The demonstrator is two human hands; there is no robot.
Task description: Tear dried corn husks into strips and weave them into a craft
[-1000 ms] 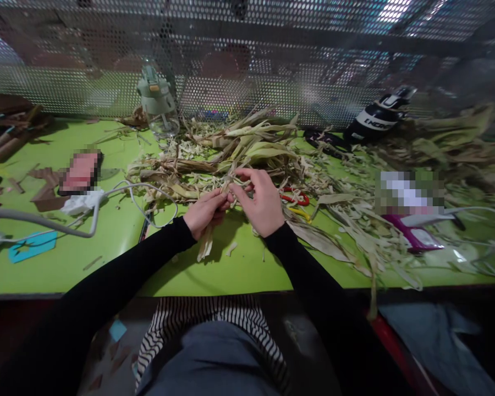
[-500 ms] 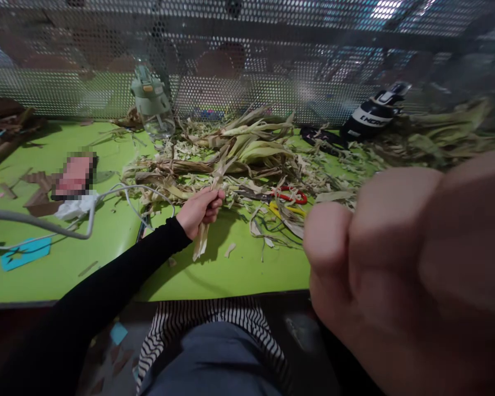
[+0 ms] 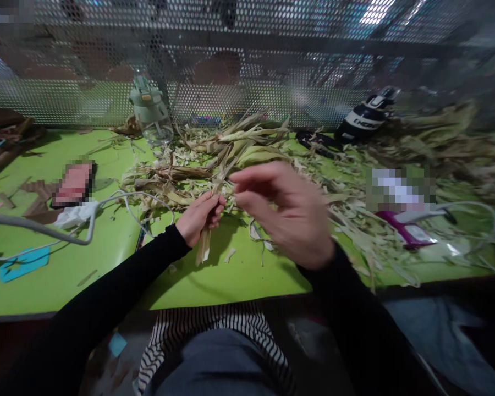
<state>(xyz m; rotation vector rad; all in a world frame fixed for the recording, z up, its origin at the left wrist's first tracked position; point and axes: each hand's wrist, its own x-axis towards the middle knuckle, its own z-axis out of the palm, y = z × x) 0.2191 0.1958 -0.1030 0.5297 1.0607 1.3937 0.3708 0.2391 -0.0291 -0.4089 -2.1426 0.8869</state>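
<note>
Right hand back, near husks in left hand (two bottles beyond).

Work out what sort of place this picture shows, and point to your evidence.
Probably a craft workspace: dried husk-like leaves lie in a loose heap on a green tabletop, brown scraps are scattered to the left, and the left hand grips a pale strip.

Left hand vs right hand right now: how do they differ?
The left hand is closed on a pale strip of husk; the right hand shows nothing held.
The left hand's fingers are curled in, while the right hand's thumb and forefinger are spread apart.
The left hand looks smaller and fairly sharp, the right hand larger and blurred.
Shared: both are bare, with black sleeves.
</note>
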